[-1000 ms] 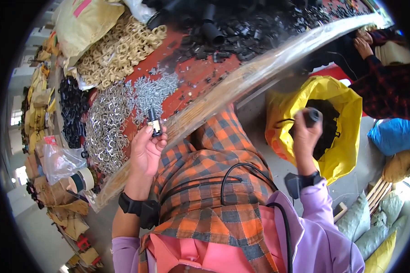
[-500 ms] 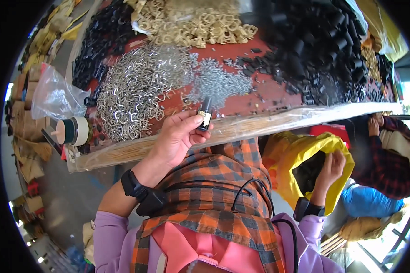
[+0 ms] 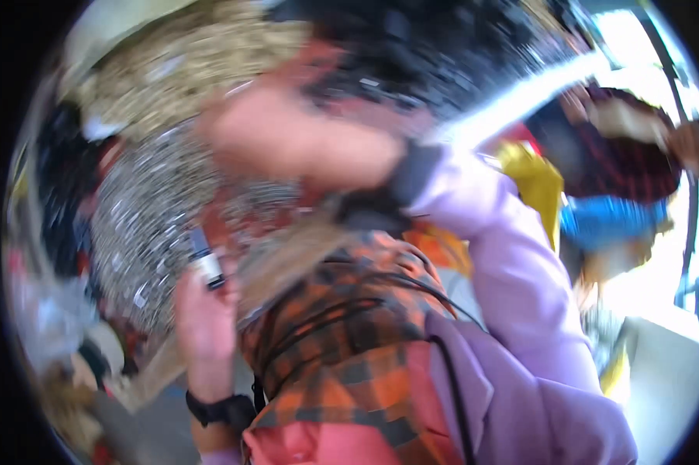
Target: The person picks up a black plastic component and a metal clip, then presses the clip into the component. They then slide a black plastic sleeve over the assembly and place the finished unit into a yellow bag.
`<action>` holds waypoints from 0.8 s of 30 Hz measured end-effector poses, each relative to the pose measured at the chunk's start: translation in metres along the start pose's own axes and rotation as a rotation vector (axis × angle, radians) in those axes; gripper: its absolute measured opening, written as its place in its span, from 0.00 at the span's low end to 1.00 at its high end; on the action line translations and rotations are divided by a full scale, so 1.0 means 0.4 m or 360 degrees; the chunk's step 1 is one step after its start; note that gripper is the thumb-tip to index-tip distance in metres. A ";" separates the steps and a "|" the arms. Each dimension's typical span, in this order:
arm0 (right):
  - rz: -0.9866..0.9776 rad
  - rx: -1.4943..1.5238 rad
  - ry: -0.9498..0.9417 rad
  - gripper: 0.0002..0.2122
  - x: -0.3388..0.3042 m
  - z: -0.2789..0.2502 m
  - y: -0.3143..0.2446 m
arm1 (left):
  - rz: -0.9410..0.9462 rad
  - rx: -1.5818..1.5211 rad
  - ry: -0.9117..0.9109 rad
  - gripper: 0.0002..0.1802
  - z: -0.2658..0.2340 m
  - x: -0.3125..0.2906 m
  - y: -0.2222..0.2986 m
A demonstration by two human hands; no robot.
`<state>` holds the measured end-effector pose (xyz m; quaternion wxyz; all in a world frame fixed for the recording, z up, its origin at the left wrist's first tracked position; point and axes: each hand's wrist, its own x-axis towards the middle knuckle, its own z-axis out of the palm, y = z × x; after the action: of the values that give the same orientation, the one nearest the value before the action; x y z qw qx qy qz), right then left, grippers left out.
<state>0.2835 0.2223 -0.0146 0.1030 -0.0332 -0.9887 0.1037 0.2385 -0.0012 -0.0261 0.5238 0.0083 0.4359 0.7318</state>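
Observation:
In my left hand (image 3: 204, 322) is a small black tube-like piece with a pale cream part (image 3: 207, 265), gripped by the fingers at the near edge of the table. My right hand (image 3: 245, 128) stretches across to the left over the table, above the pale rings and the heap of silvery bent metal pieces (image 3: 136, 225). Motion smears its fingers, so whether it holds anything cannot be made out. Small grey metal bits (image 3: 268, 203) lie on the red tabletop below my right forearm.
Cream-coloured rings (image 3: 202, 58) are heaped at the far left, black parts (image 3: 434, 50) at the far right. A wooden rim (image 3: 287, 256) edges the table. Right of me are a yellow sack (image 3: 539, 182), a blue bundle (image 3: 617, 219) and another person's plaid sleeve (image 3: 628, 147).
My right hand has left the yellow sack and swung up and left over the table. My left hand, still holding the black piece, appears farther left and lower. The whole view has turned and blurred.

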 end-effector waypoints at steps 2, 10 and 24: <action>-0.0271 0.0348 0.0331 0.08 -0.015 -0.008 -0.126 | -0.0065 -0.0048 0.0000 0.17 -0.045 -0.020 0.013; -0.0019 0.0848 0.0856 0.08 -0.290 0.023 -0.139 | -0.0098 0.0075 -0.0091 0.19 0.003 -0.010 -0.033; 0.0085 0.1146 0.1003 0.07 -0.415 0.033 -0.130 | -0.0150 0.0495 -0.0173 0.17 0.106 -0.039 -0.089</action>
<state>0.4404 0.1546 -0.0488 0.4000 -0.0508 -0.8093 0.4270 0.2924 0.0157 -0.0160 0.5729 0.1084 0.5147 0.6286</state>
